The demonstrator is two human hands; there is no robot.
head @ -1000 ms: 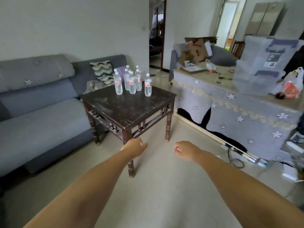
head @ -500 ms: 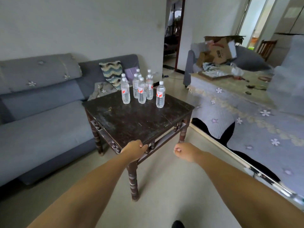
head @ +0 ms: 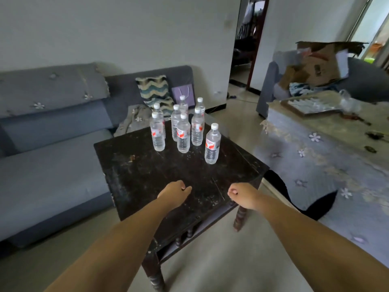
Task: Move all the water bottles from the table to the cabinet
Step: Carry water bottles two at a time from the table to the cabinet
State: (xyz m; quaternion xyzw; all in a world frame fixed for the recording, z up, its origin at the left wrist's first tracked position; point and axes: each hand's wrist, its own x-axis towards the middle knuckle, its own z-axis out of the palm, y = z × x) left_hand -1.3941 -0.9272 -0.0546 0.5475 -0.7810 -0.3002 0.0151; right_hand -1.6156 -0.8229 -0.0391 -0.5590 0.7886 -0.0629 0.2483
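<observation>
- Dark wooden table [head: 147, 175] stands just beside a grey sofa [head: 52, 161]; take the table as landmark.
- Water bottles [head: 183, 133], clear with white caps and red labels, stand upright in a tight cluster on the far part of the table. I count about eight; the rear ones overlap, so the count is unsure.
- One bottle [head: 212, 144] stands apart from the cluster, toward the table's right edge and nearest the person.
- Left hand [head: 174, 191] hovers over the near part of the table, fingers curled in loosely, gripping nothing.
- Right hand [head: 242, 196] hangs over the table's near right corner, fingers curled, also empty.
- No cabinet in view; nothing moved yet, by my reading.
- Risks, as judgement: bottles packed close, so reaching into the cluster could topple neighbours; a knocked bottle could roll off the far edge. Taking the lone bottle first looks safer. Carrying several at once invites a drop.
</observation>
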